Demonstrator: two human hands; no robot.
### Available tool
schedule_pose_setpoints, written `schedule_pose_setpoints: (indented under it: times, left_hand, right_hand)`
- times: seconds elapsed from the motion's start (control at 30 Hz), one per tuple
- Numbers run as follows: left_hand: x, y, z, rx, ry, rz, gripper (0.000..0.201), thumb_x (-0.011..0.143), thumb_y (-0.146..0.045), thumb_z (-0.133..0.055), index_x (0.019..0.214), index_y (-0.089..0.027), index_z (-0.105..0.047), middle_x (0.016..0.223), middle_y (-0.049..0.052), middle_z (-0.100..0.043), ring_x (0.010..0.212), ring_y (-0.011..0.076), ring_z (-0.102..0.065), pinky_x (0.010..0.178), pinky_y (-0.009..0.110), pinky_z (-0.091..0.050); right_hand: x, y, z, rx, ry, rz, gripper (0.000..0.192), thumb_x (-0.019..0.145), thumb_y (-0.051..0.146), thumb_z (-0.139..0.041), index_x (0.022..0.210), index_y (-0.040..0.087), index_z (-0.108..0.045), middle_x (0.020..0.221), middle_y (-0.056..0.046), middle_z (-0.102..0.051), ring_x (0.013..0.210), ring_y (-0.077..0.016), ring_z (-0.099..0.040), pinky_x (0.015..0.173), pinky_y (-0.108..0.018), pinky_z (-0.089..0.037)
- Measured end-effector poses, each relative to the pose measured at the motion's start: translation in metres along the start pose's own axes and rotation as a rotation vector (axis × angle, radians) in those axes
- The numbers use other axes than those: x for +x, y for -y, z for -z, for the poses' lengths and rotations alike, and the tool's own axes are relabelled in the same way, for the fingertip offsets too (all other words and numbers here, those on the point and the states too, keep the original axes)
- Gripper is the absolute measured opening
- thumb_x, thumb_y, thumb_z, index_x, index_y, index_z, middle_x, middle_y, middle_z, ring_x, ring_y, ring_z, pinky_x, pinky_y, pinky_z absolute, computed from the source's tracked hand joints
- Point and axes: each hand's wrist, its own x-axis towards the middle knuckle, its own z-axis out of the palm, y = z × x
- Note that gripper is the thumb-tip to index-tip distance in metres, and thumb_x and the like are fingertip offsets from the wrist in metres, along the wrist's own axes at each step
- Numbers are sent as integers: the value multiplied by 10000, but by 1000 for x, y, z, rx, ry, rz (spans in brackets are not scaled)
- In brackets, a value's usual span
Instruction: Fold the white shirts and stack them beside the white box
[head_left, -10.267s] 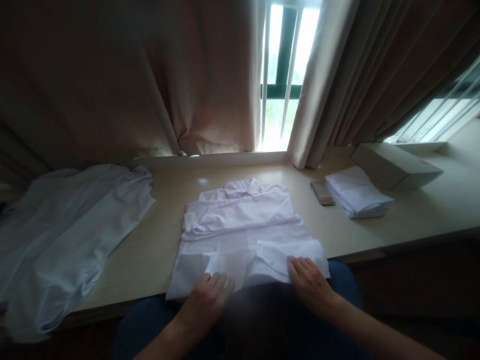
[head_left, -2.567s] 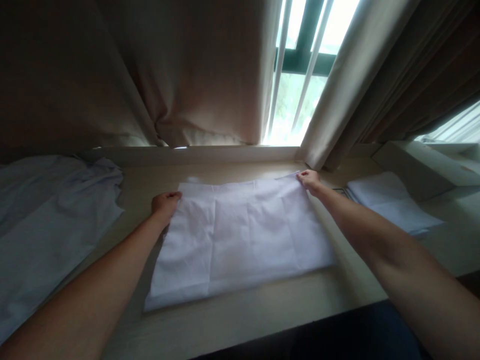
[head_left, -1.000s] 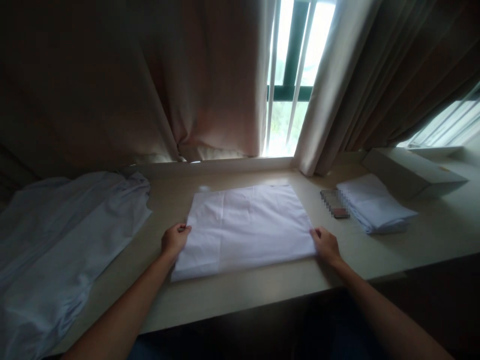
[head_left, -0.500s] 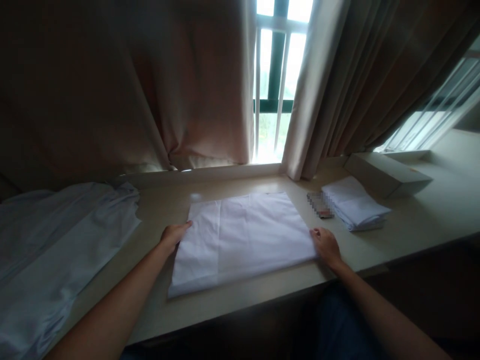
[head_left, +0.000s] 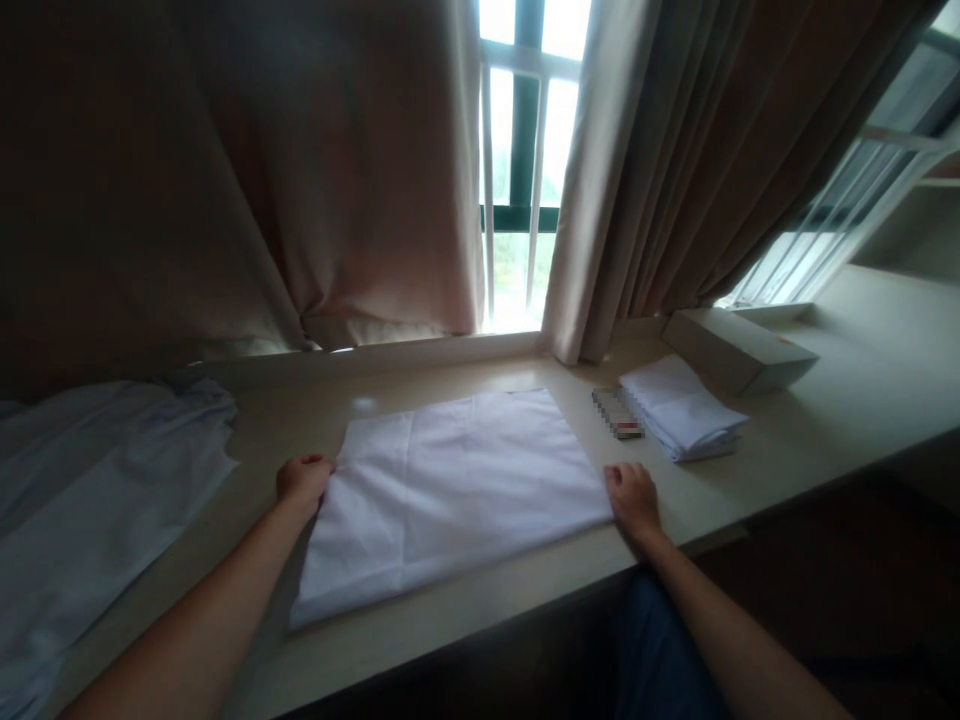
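Note:
A folded white cloth (head_left: 457, 500) lies flat on the pale counter before me, with soft wrinkles and a crease down its left part. At its left edge, my left hand (head_left: 306, 482) is closed with the fingers pinching the fabric. My right hand (head_left: 632, 498) grips the right edge near the front corner, its fingers curled. The fingertips of both hands are partly hidden.
A stack of folded white cloth (head_left: 682, 408) lies to the right, beside a pixelated flat object (head_left: 618, 413). Behind it stands a white box (head_left: 739, 348). Loose white fabric (head_left: 97, 510) covers the left end of the counter (head_left: 517, 610). Curtains (head_left: 390, 180) hang along the back.
The view has shifted, so most things appear further left. My left hand has moved outward with the cloth's left edge, and the cloth looks pulled a little wider. Both hands stay at its edges.

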Motion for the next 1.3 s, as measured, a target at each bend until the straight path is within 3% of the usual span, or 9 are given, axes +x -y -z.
schedule_pose_setpoints:
  times: [0.07,0.17,0.23,0.3,0.4,0.5,0.63,1.0,1.3]
  left_hand:
    - [-14,-1,4,96,-32,-114,455,673,-259,-664,1092,-93,-601,1137,180,-647,1089,318,-600,948,478,-458]
    - [-50,0,4,262,122,-488,486,793,-367,-587,1234,-164,-584,1365,129,-552,1288,281,-478,1097,415,-347]
    - [-74,6,3,456,228,-779,552,848,-481,-521,1326,-206,-546,1497,102,-425,1403,281,-338,1156,432,-259]
    - [-89,19,3,666,257,-910,643,866,-585,-454,1415,-252,-467,1578,93,-282,1465,307,-191,1174,502,-176]
    - [-91,48,7,850,281,-801,710,865,-678,-358,1468,-305,-384,1604,95,-206,1475,330,-142,1156,561,-144]
    - [-82,75,11,905,313,-694,736,873,-703,-268,1505,-325,-287,1614,85,-169,1473,333,-149,1143,578,-149]
    - [-82,87,11,900,262,-693,743,882,-691,-250,1522,-316,-230,1618,80,-157,1480,318,-122,1152,549,-133]
    - [-93,81,10,903,183,-675,812,863,-702,-290,1525,-232,-255,1593,164,-203,1454,353,-194,1150,495,-129]
    - [-77,90,6,892,187,-690,841,836,-701,-273,1514,-204,-290,1571,160,-259,1438,353,-218,1134,521,-149]
  right_hand:
    - [5,-2,3,46,30,-35,390,957,423,-369,910,174,-666,968,-122,-650,938,-238,-562,866,-329,-392]
    - [19,9,10,103,58,-69,480,974,413,-283,1032,139,-674,1050,-149,-667,996,-247,-579,893,-336,-406]
    - [27,32,14,108,55,19,544,985,449,-242,1216,126,-613,1236,-155,-620,1153,-257,-531,989,-356,-367]
    - [30,60,14,86,105,204,602,979,526,-238,1400,166,-473,1457,-113,-465,1353,-261,-367,1110,-403,-249]
    - [24,92,6,6,317,398,710,946,636,-221,1523,226,-275,1599,-52,-215,1474,-255,-120,1172,-483,-76]
    - [15,95,-7,-46,477,378,773,929,677,-160,1550,218,-177,1619,-43,-111,1488,-240,-37,1177,-502,-27]
    - [11,85,-18,-56,461,345,773,927,682,-120,1557,234,-123,1623,-18,-66,1490,-212,0,1181,-500,-7]
    - [10,89,-20,-95,415,340,749,937,660,-151,1555,237,-140,1620,-25,-112,1488,-209,-36,1181,-494,-17]
    - [13,98,-6,-65,470,297,754,932,671,-173,1555,249,-134,1623,-21,-89,1488,-192,-7,1175,-452,18]
